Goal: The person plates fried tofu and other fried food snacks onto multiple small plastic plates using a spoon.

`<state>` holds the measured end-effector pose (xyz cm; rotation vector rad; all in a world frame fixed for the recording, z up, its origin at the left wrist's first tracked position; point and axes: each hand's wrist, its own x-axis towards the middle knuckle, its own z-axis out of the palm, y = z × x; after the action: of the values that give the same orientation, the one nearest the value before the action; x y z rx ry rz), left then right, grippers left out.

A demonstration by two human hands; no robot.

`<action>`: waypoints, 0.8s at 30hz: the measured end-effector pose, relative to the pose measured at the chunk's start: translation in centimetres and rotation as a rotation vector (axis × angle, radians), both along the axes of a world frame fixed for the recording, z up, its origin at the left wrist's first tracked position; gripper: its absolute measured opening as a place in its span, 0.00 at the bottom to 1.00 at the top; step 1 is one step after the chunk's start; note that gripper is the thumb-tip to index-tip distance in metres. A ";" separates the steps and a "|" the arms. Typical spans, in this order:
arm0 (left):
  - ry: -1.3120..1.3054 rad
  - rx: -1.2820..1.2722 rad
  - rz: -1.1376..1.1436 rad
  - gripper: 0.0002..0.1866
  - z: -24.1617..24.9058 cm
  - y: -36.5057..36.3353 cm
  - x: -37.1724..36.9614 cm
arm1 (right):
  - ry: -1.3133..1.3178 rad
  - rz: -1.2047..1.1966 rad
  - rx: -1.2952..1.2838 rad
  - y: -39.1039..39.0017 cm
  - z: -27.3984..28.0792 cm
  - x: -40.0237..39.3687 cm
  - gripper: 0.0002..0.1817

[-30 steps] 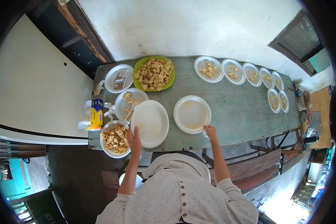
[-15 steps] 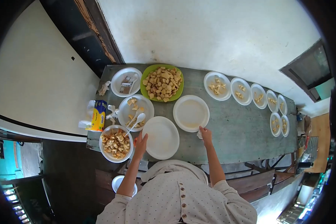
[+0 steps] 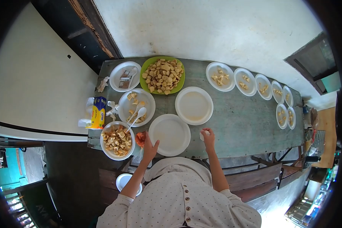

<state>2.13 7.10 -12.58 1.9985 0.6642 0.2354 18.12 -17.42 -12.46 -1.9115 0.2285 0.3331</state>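
My left hand [image 3: 151, 147] is at the left rim of an empty white plate [image 3: 170, 135] lying on the table, its thumb over the rim and its fingers at the outer edge. In my right hand [image 3: 208, 139] is a crumpled white tissue [image 3: 203, 135], held just right of that plate. A second empty white plate [image 3: 194, 106] lies behind, close to the first. Left of my left hand sit an orange-red item [image 3: 140, 139], partly hidden, and a white bowl of cut pieces [image 3: 117, 141]. A white spoon [image 3: 140, 113] lies across a plate with some pieces [image 3: 148, 99].
A green bowl [image 3: 143, 80] heaped with round brown pieces stands at the back, beside a plate with banknotes [image 3: 126, 78]. A yellow-blue tissue pack [image 3: 98, 113] lies at the left edge. Several plates with small portions [image 3: 220, 77] line the right side. A bench [image 3: 250, 178] runs below.
The near plate has shifted right, with my left hand at its rim. My right hand with the tissue has moved off the rear plate's edge towards me. The camera view has shifted slightly.
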 end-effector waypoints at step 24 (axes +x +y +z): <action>0.279 -1.065 -0.084 0.21 6.5 -0.3 2.7 | 0.018 0.831 0.205 11.7 8.9 -5.6 0.18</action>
<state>4.86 6.78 -6.11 1.0216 0.6726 -0.3952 12.56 -5.68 -3.61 -1.7173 -0.5908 0.8843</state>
